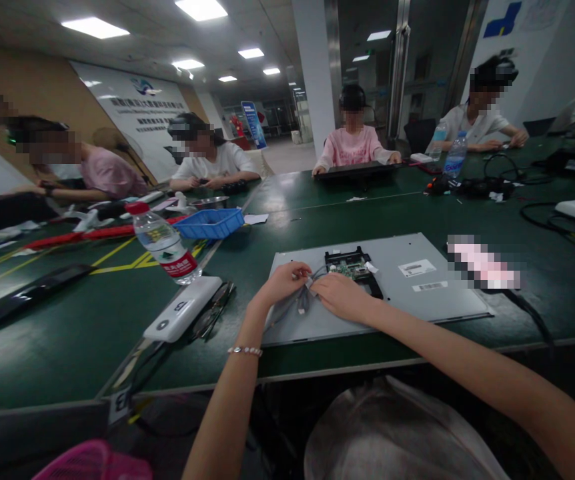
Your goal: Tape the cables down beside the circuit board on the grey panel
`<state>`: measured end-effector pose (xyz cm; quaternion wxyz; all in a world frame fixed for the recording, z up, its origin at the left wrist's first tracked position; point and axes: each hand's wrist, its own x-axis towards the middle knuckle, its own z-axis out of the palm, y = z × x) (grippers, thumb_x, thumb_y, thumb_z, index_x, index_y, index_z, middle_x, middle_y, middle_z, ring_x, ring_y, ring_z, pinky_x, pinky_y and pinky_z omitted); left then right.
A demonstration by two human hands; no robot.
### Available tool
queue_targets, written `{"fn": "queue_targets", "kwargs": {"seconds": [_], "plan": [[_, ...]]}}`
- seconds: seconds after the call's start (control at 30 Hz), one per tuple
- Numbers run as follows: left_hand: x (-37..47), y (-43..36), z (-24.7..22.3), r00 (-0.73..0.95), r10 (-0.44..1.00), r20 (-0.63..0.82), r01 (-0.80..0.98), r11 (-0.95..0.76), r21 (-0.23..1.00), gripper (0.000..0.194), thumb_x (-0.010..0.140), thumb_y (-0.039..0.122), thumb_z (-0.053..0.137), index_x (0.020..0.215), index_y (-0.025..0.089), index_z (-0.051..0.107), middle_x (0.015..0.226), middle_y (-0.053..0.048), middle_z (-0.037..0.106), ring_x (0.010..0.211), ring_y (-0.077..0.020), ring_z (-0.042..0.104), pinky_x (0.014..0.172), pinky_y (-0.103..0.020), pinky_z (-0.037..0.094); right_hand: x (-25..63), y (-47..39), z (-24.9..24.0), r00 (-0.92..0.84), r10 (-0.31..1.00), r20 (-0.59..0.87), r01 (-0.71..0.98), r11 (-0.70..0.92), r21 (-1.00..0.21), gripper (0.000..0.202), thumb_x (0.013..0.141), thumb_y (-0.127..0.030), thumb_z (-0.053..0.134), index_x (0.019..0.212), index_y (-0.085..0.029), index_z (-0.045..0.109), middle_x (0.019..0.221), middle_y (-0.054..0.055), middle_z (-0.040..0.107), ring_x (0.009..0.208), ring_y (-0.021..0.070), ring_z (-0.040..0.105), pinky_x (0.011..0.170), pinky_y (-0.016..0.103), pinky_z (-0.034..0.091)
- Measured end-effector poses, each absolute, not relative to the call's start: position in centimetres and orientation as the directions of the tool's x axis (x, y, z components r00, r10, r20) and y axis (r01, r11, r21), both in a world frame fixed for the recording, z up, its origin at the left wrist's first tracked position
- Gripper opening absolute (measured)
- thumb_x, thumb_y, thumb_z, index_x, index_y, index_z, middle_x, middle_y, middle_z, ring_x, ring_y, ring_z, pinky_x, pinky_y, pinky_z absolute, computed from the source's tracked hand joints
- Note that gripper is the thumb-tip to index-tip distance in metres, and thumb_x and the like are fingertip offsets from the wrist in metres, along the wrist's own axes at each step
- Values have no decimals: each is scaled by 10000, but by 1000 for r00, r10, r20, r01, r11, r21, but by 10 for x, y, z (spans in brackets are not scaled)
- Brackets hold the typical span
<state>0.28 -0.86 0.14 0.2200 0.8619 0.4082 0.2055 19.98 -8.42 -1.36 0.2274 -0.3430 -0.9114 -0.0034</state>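
Grey cables [303, 299] are gathered over the left part of a flat panel [397, 287], apparently pinched by the left hand [286, 281] and right hand [340, 293], though fingertip contact is partly hidden. Light, limp and probably fragile, they are best gripped by the plug [302, 311].

Finishes: mostly smooth, matt and glossy mixed

Flat panel [398, 250]: grey, metal-looking, smooth, low sheen. Bracket [375, 288] on it black, dull; metal or plastic, cannot tell. Labels [416, 268] white, paper-like. Cables [302, 302] in grey plastic-looking sheathing. Tabletop [307, 217]: dark green, smooth, glossy, throws back the ceiling light. Bottle [157, 235] clear, shiny plastic, red cap [137, 208] opaque. White device [185, 308] smooth plastic, soft sheen. Tray [225, 228] blue plastic. Basket [80, 461] pink plastic, perforated. Lap cloth [397, 433] greyish, matt, creased.
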Motion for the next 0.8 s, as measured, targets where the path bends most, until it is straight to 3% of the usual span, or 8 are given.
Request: {"fn": "queue_targets", "kwargs": {"seconds": [0.8], "plan": [[1,-5,-6,549,811,203,641,-564,520,231,748,242,567,952,165,641,814,-36,653,733,-158,604,697,-275,482,200,-86,-13,-698,602,388,618,780,-98,181,891,-94,481,1012,-98,616,1007,131,655,1006,218,576,937,367,395]]}}
